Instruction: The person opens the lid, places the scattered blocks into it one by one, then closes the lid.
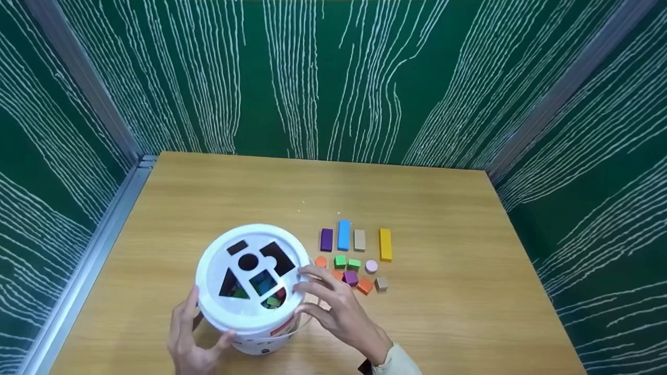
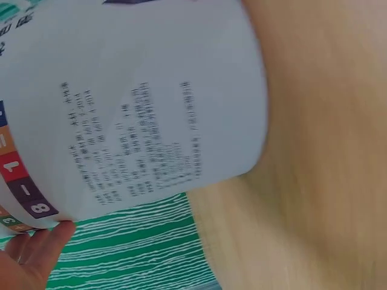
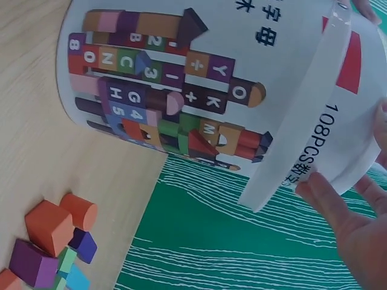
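A white plastic bucket (image 1: 260, 346) stands on the left part of the table, its white lid (image 1: 214, 271) pierced by shaped holes. Through the holes, coloured blocks show inside. My left hand (image 1: 190, 333) holds the left side just under the lid, fingers round the side and thumb at the front. On the right, my right hand (image 1: 336, 307) grips the lid's rim with bent fingers. Printed text covers the bucket (image 2: 163, 48) in the left wrist view; in the right wrist view the bucket (image 3: 278, 72) shows pictured blocks and a white handle (image 3: 296, 127) hanging across it.
Right of the bucket lie a purple block (image 1: 326, 240), a blue block (image 1: 344, 235), a beige block (image 1: 359, 240) and a yellow block (image 1: 385, 245) in a row. Nearer are several smaller pieces, including a pink cylinder (image 1: 371, 266) and an orange cube (image 3: 48, 226). Green striped panels (image 1: 333, 78) enclose the table.
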Available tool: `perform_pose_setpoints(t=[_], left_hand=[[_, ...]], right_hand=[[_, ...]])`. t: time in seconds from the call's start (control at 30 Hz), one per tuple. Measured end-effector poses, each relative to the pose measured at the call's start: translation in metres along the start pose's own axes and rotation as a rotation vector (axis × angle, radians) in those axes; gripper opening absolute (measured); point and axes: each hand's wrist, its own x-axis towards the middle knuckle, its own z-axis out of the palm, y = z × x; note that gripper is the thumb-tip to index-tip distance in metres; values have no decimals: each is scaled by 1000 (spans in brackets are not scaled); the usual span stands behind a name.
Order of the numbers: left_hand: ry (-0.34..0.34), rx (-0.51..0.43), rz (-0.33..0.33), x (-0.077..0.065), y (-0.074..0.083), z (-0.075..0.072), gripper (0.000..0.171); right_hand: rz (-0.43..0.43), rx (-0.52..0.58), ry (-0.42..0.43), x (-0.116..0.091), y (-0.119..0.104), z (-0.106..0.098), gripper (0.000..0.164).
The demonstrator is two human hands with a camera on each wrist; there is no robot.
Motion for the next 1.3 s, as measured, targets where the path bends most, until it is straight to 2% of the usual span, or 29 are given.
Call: perform_pose_setpoints(t=[0.1, 0.27, 0.33, 0.43, 0.6, 0.7, 0.8, 0.9, 1.13, 1.3], left_hand=[[-7, 22, -33, 2, 2, 1, 93], [-23, 27, -48, 3, 4, 3, 91], [-22, 25, -34, 3, 4, 4, 90], [-33, 20, -26, 3, 4, 4, 90], [-81, 15, -113, 1, 5, 3, 91], [-86, 2, -123, 0, 6, 3, 90], [-86, -22, -123, 0, 7, 1, 89], [-87, -51, -125, 0, 7, 0, 87], [-114, -76, -190, -1, 9, -1, 82], [-152, -65, -239, -1, 10, -4, 80]], right_hand=[[-7, -18, 17, 0, -1, 0, 30], [-34, -158, 30, 0, -2, -4, 34], [-44, -223, 8, 0, -3, -7, 34], [-47, -264, -56, 2, -6, -11, 30], [-64, -253, -138, 6, -11, -15, 22], [-89, -274, -146, 7, -13, -17, 21], [-113, -285, -135, 9, -16, -20, 22], [-128, -247, -122, 12, -18, -24, 23], [-172, -136, -64, 20, -22, -37, 25], [-245, -123, -10, 21, -26, -44, 27]])
